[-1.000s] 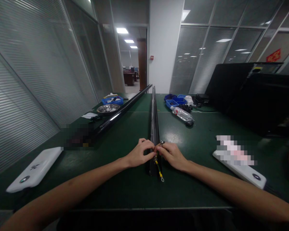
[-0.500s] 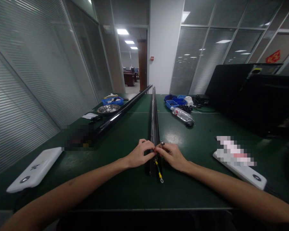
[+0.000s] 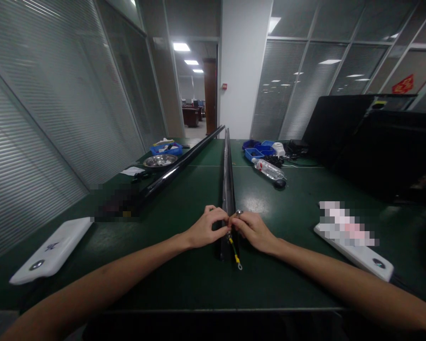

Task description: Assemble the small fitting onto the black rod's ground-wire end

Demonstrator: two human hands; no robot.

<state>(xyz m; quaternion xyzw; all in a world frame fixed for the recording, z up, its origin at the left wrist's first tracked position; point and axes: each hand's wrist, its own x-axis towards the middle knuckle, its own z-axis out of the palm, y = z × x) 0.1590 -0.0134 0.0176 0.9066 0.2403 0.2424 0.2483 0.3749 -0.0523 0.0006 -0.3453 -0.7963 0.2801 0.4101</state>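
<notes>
A long dark metal rail (image 3: 227,180) lies lengthwise on the table, pointing away from me. My left hand (image 3: 208,227) reaches over its left side near the close end, thumb and fingers pinched together. From the right, my right hand (image 3: 252,229) meets it with bent, closed fingertips. What the two hands pinch between them is hidden and too small to name. A small shiny metal piece (image 3: 239,213) shows at the right fingers; whether it is held or worn, I cannot tell. Just below the fingertips hangs a short yellow-green ground wire (image 3: 235,252) with a ring terminal at its lower end.
Another long black rail (image 3: 173,171) lies diagonally on the left. Behind it are a metal bowl (image 3: 160,161) and a blue tray (image 3: 166,149). On the right are blue bins (image 3: 259,150), a plastic bottle (image 3: 269,170) and a white device (image 3: 362,258); another white device (image 3: 51,251) lies left.
Both hands stay at the same spot on the rail, with the right fingers slightly shifted. The wire's lower end has swung a little to the right.
</notes>
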